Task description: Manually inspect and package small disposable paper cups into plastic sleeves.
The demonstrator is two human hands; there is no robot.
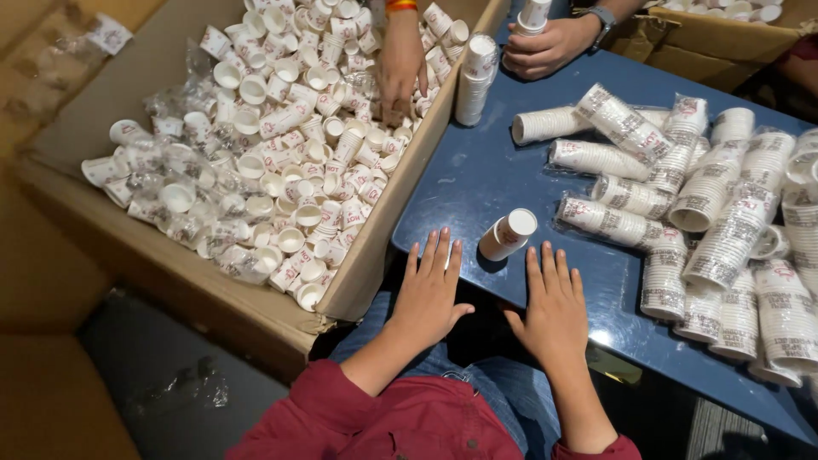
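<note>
My left hand [430,294] lies flat, fingers spread, at the near edge of the blue table [477,170]. My right hand [554,307] lies flat beside it, also holding nothing. Just beyond and between both hands a short stack of white paper cups [508,234] lies on its side, touching neither hand. A large cardboard box [375,255] to the left holds several loose white paper cups [281,145]. Many wrapped sleeves of stacked cups [707,213] lie piled on the table's right side.
Another person's hand [400,64] reaches down into the box from the far side. Their other hand [550,47] grips a cup stack at the table's far edge. A tall cup stack [475,81] leans on the box wall. A second cardboard box [699,43] stands behind.
</note>
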